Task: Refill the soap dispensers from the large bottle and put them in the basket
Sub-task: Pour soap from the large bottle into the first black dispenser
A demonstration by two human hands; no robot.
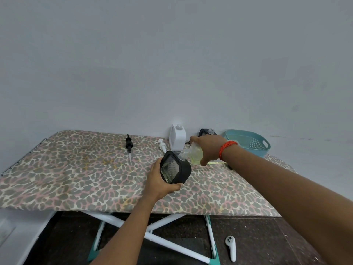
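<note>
My left hand [159, 181] grips a black square dispenser with a clear textured face [174, 168], tilted above the table with its neck open. My right hand [207, 148] holds a clear bottle of yellow-green liquid [193, 153] tipped on its side, its mouth meeting the dispenser's neck. A white dispenser [177, 137] and another black dispenser [207, 132], both without pumps, stand at the back by the wall. A black pump [129, 145] and a white pump [162, 144] lie on the table. The teal basket [248, 143] sits at the back right.
The table [76, 178] wears a leopard-print cover and stands against a grey wall. Its folding white and teal legs [152, 236] show beneath. A white controller [231, 247] lies on the dark floor at the right. A green strip [217, 162] lies under my right wrist.
</note>
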